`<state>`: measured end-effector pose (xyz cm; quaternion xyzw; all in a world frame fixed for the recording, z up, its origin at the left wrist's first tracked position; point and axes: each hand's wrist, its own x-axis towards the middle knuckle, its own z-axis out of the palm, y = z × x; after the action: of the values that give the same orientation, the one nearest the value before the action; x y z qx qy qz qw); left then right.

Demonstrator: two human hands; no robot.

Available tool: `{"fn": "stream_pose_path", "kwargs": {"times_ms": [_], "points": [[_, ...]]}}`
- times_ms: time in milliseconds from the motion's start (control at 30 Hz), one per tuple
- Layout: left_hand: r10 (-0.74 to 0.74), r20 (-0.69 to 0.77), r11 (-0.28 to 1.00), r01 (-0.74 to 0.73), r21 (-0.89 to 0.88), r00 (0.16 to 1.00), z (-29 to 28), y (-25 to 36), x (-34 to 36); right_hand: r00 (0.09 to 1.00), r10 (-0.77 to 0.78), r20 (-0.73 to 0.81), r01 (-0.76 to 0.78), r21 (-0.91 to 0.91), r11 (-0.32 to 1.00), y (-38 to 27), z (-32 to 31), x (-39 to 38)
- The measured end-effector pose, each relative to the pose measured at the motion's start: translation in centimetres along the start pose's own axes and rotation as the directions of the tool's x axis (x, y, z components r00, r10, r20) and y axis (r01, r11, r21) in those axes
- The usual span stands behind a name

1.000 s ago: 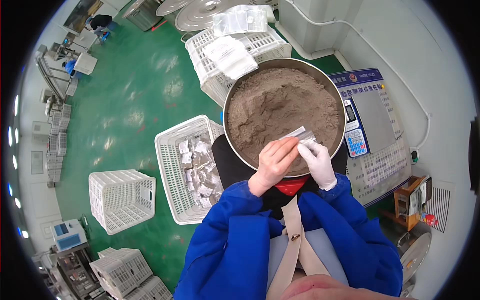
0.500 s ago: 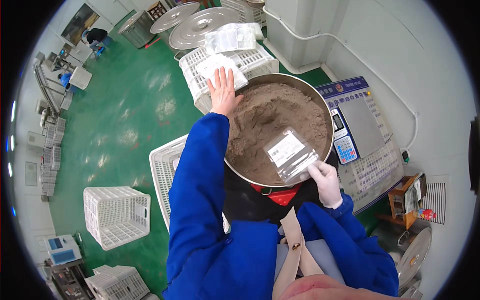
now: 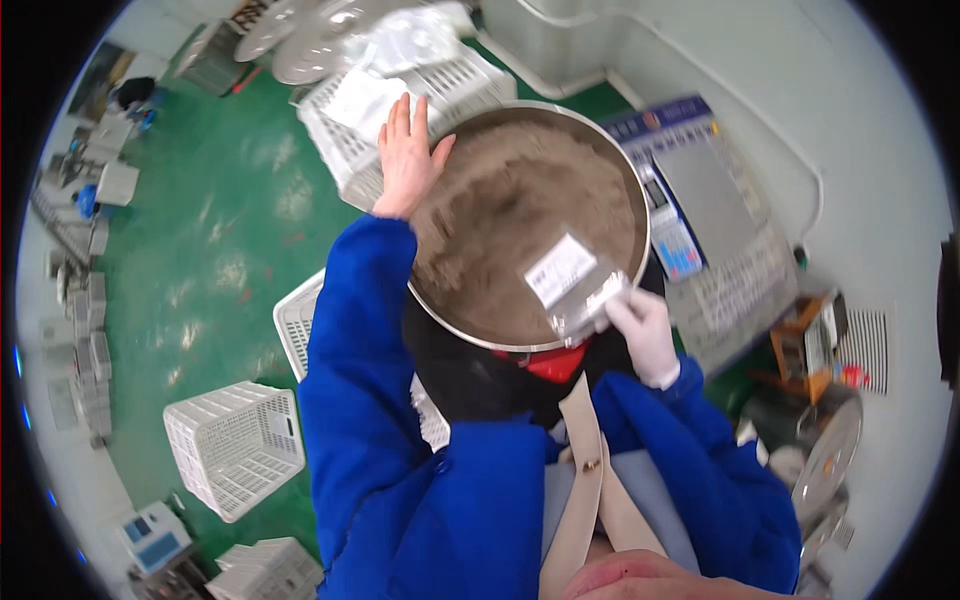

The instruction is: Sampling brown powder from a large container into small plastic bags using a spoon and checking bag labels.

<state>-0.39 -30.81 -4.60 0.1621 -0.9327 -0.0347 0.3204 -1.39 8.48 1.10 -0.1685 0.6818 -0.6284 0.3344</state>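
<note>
My bare left hand (image 3: 408,160) is open, fingers spread, at the edge of a white stack of flat sheets or packets (image 3: 368,100) on a white plastic crate (image 3: 455,95). Its thumb reaches over the rim of a large round metal basin (image 3: 643,215). Brown powder (image 3: 500,225) fills much of the basin, with a hollow in the middle. In a white glove, my right hand (image 3: 645,335) pinches one end of a clear plastic bag (image 3: 585,300) with a white label. The bag hangs over the near right part of the powder. Motion blurs the picture.
Right of the basin, a blue-and-silver digital scale (image 3: 690,215) sits on a printed board beside the wall. More clear bags (image 3: 410,45) lie on the crate. An empty-looking white crate (image 3: 235,450) stands on the green floor. Metal lids (image 3: 330,45) are at the back.
The whole view has shifted. My left hand has drawn back from the white stack toward the basin. My right hand still holds the bag over the powder.
</note>
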Motion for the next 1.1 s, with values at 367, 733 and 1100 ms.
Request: {"fn": "stream_pose_path", "kwargs": {"times_ms": [367,733,1100], "points": [[-0.220,0.406,0.415,0.462,-0.783,0.887,-9.7,21.3,-14.8,0.998,-0.022,0.065,0.007,0.220,0.975,2.4,1.9,1.6],[-0.245,0.698,0.006,0.721,-0.693,0.673,-11.3,21.5,-17.7,0.984,-0.017,0.177,-0.005,0.124,0.992,3.0,2.2,0.3],[-0.252,0.648,0.262,0.696,-0.669,0.718,-11.3,23.0,-17.9,0.979,-0.024,0.202,0.037,-0.057,0.998,3.8,2.0,-0.1]]}}
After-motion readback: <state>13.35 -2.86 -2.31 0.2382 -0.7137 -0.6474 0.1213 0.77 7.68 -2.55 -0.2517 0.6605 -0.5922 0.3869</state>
